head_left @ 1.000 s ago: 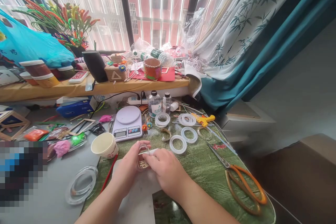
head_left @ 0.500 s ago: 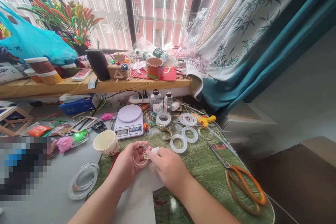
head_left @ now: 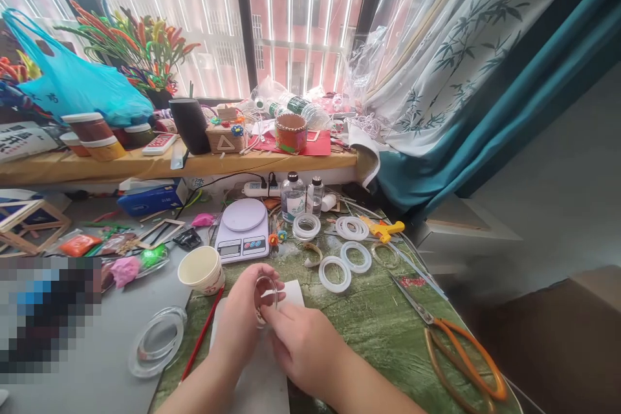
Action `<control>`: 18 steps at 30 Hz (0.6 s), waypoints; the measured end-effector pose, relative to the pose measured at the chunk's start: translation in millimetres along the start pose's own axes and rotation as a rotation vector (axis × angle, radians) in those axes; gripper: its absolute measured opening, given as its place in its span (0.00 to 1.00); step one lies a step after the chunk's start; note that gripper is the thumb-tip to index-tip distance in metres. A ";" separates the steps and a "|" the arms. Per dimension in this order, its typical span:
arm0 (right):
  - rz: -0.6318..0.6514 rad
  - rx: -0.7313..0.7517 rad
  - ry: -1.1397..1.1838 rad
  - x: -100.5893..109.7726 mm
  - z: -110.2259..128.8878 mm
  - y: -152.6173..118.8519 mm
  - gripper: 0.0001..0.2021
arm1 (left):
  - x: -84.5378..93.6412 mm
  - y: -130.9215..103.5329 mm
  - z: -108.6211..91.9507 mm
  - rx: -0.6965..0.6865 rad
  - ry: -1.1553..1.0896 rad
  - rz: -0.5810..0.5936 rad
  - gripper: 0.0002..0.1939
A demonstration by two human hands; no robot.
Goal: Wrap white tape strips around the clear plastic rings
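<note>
A clear ring like a bangle (head_left: 276, 295) stands tilted nearly edge-on in my left hand (head_left: 237, 320), whose fingers curl behind and around it. My right hand (head_left: 308, 343) reaches in from the right, its fingertips pinched at the ring's lower side. A small cream piece with a dark pattern (head_left: 260, 317) shows there at the fingertips, mostly hidden. Beneath both hands lies a white sheet of paper (head_left: 262, 378). A red stick (head_left: 202, 335) and a paper cup (head_left: 201, 272) are left of my left hand.
White ring moulds (head_left: 334, 274) lie beyond my hands, near a kitchen scale (head_left: 242, 229) and bottles (head_left: 294, 200). Large scissors (head_left: 429, 320) rest at the right table edge, with a yellow glue gun (head_left: 385, 229) behind. Clear rings (head_left: 158, 341) sit on the left grey surface.
The ring has turned from facing me to nearly edge-on. My right fingertips have shifted down and left along it, and the patterned piece is now less visible. The view has shifted slightly.
</note>
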State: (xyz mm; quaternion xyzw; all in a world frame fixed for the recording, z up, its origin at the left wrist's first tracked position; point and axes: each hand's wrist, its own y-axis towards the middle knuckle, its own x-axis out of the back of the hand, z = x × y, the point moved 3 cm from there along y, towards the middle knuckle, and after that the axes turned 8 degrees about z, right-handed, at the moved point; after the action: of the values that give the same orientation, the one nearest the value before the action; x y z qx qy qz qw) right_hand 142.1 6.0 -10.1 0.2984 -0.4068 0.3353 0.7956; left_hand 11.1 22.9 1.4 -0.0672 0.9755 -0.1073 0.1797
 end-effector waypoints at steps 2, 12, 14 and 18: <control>-0.026 -0.008 0.037 0.7 -2.6 -0.2 0.13 | -3.9 -1.0 -0.2 0.024 -0.047 0.010 0.12; -0.170 -0.005 0.155 14.7 -10.4 -2.9 0.15 | -11.1 -4.9 3.5 0.108 0.076 0.150 0.30; -0.205 0.005 0.218 15.3 -12.5 -4.1 0.17 | -7.3 -2.3 3.4 0.054 0.087 0.144 0.31; -0.362 -0.038 0.140 16.1 -22.7 -8.5 0.20 | -6.5 0.9 3.8 0.070 0.065 0.192 0.35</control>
State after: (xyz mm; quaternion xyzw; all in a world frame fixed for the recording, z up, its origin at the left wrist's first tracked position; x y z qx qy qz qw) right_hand 166.0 22.5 -9.3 0.3276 -0.2967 0.1990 0.8747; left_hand 18.5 24.2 -0.1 0.0365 0.9785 -0.1258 0.1596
